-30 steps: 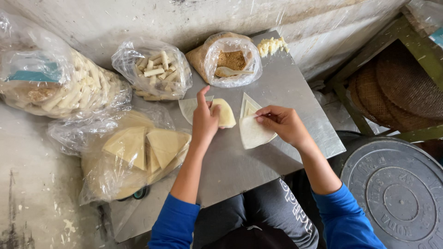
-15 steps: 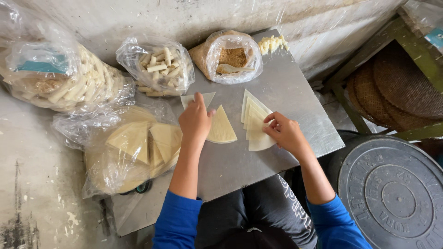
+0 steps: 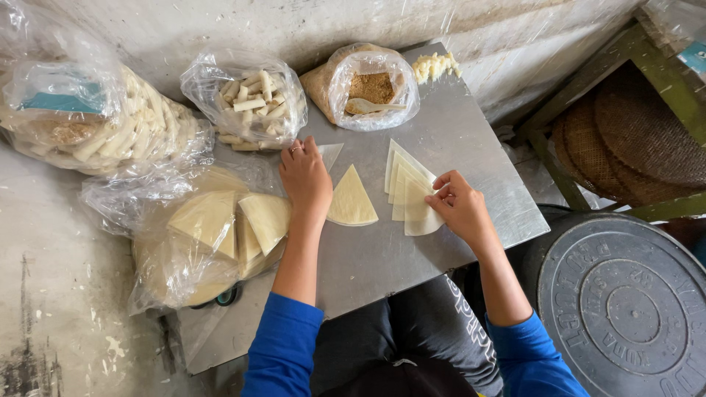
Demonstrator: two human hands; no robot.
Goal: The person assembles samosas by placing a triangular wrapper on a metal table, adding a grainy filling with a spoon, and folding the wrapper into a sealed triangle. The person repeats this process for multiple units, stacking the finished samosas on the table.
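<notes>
The left hand (image 3: 305, 176) lies flat and holds nothing, touching a dough triangle (image 3: 351, 200) at its 3 o'clock. The right hand (image 3: 460, 207) pinches the top sheet of a wrapper stack (image 3: 407, 190) at its 10 o'clock. Both rest on the metal surface (image 3: 382, 257). A filling bag (image 3: 371, 87) sits at 12 o'clock, a bag of rolls (image 3: 250, 103) at 11, and bagged wrappers (image 3: 213, 228) at 9.

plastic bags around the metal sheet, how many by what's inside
Rolled pastry sticks: 2, the big bag and the small bag
Brown crumb filling with a spoon: 1
Triangular wrapper sheets: 1
Total: 4
</notes>
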